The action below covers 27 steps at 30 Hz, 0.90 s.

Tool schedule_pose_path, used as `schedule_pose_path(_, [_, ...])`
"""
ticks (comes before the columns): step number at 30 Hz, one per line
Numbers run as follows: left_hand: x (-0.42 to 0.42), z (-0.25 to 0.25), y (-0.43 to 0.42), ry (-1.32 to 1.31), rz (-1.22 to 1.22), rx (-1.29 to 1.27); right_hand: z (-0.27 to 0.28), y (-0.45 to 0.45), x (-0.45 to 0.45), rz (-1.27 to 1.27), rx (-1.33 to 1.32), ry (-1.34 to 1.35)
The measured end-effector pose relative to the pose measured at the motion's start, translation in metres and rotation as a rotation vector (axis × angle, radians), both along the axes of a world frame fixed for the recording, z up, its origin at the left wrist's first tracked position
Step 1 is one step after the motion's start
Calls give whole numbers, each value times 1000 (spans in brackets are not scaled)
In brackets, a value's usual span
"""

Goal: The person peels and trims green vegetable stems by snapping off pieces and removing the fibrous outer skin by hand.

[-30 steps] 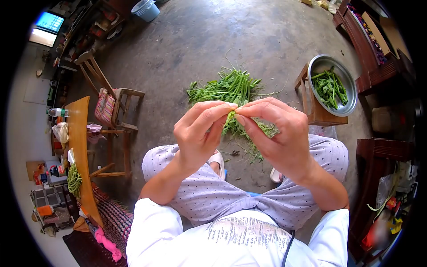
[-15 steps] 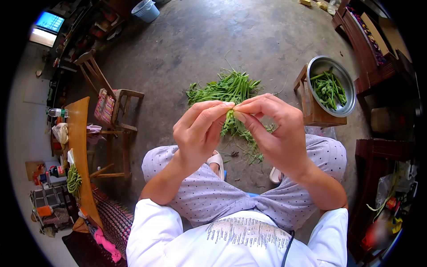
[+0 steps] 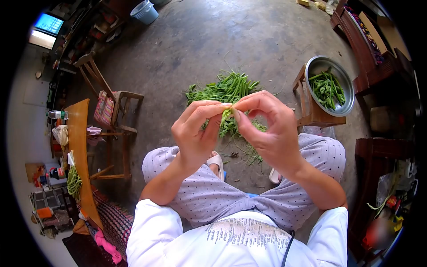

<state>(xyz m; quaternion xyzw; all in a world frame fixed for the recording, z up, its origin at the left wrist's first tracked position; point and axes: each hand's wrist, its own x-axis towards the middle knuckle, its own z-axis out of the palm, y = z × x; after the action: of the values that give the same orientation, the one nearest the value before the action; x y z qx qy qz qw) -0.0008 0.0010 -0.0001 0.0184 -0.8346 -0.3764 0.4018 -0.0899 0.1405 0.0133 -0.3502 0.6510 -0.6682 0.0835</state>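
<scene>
Between my two hands is a small pale-green leafy shoot [image 3: 226,115], its lower leaves hanging down. My left hand [image 3: 195,127] pinches it between thumb and fingers. From the other side my right hand [image 3: 269,129] pinches the top of the shoot, thumb and forefinger pressed together close to the left fingertips. Below and beyond the hands, a heap of green leafy stems [image 3: 222,89] lies on the floor, partly covered by my fingers. At the right, a metal basin [image 3: 314,66] holds more green stems [image 3: 328,91].
A wooden stool [image 3: 318,118] carries the basin. On the left stand a wooden chair [image 3: 120,95] and a wooden table [image 3: 78,129] with a bundle of long green beans [image 3: 74,181] at its edge. A blue bucket [image 3: 145,12] sits at the far left. Dark wooden furniture [image 3: 384,149] lines the right.
Both hands have shifted slightly left, still pinching the shoot. The right thumb and forefinger now form a wider loop, and the shoot hangs a little differently.
</scene>
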Motion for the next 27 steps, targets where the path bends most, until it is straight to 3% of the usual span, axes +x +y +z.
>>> schedule_pose_path(1, [1,-3,0,0,-2,-1,0,-1,0,-2,-1,0])
schedule_pose_path(4, [3,-4,-1,-61,-132,344,2,-2,-1,-8,-19,-66])
schedule_pose_path(13, [3,3,-12,11,-189,733,-5,4,-21,-32,215,-41])
schedule_pose_path(15, [3,5,-15,-59,-157,889,-4,5,-27,148,-91,-445])
schedule_pose_path(17, [3,4,-18,-97,-177,918,-4,7,-33,198,-192,-436])
schedule_pose_path(19, [1,4,-18,-101,-230,1009,2,16,-40,372,-302,-707])
schedule_pose_path(21, [3,1,-21,-99,-240,1004,-6,18,-45,368,-256,-649])
schedule_pose_path(24, [5,1,-23,-109,-299,992,-9,16,-48,-70,257,195])
schedule_pose_path(27, [4,2,-20,-118,-351,975,-3,14,-36,69,282,273])
